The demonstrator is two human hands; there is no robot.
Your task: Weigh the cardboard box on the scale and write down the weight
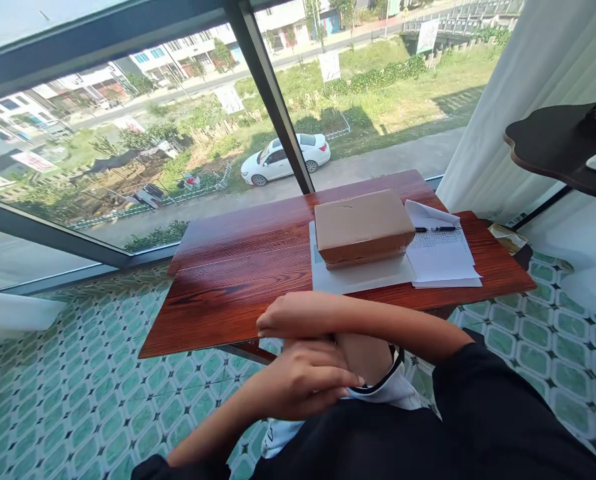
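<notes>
This looks like a sitting corner in a home or small guesthouse on an upper floor, set right against a big dark-framed window [268, 87] that looks down on a road, a parked white car [285, 159], garden plots and low buildings. A small reddish wooden table [238, 273] stands on a floor of green-and-white patterned tiles [78, 393], with white curtains [523, 100] hanging at the right and a dark curved shelf [553, 143] beside them. On the table lie a closed cardboard box [362, 227], printed papers [441, 257] and a pen [437, 229], more domestic than office-like.
</notes>
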